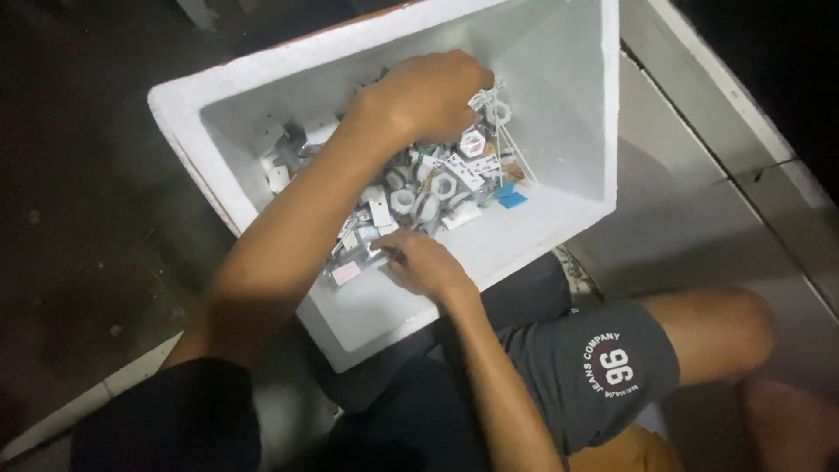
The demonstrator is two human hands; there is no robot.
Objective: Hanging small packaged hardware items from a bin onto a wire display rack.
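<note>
- I'm sitting with a white foam box (559, 105) tilted in front of me, its open top facing up and its near wall resting against my lap.
- Inside lies a heap of small parts (419, 192): white ring-shaped pieces, little flat white tags and some grey metal bits, piled along the middle of the box floor.
- My left hand (424, 94) reaches across to the far side of the heap, fingers curled down and bunched together over the parts. I cannot tell just what they close on, since the back of the hand hides the fingertips.
- Thin pale strands (507, 140) run down from just under that hand toward the right part of the pile.
- My right hand (424, 262) sits at the near edge of the heap, fingers drawn together and touching the closest pieces. It looks like a pinch on a small part, but the piece itself is too small to make out.
- A small tag with a pinkish face (346, 273) lies just to the left of my right hand.
- A small blue scrap (509, 196) lies on the box floor to the right of the heap, close to the right wall.
- My grey shorts (603, 367) and bare knee show below the box, with a pale floor (682, 210) to the right.
</note>
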